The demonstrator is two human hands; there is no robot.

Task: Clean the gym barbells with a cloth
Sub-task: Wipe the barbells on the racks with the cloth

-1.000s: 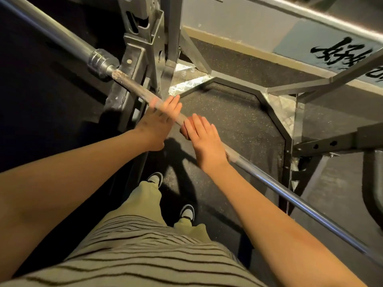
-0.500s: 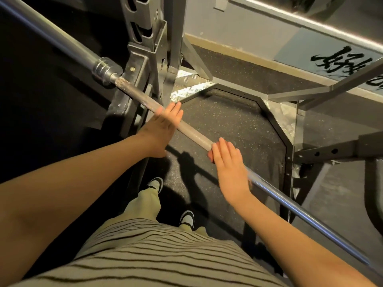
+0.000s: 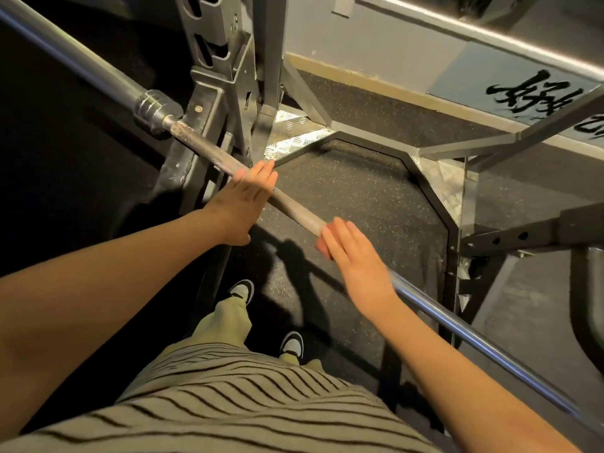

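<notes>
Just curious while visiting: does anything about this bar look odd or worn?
Yes. From the collar to the right hand the bar is dull, brownish and flecked; past that hand it shines like chrome.

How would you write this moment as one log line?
left hand: fingers straight, resting on barbell near rack | right hand: fingers straight, on barbell, apart from left | cloth: not visible
</notes>
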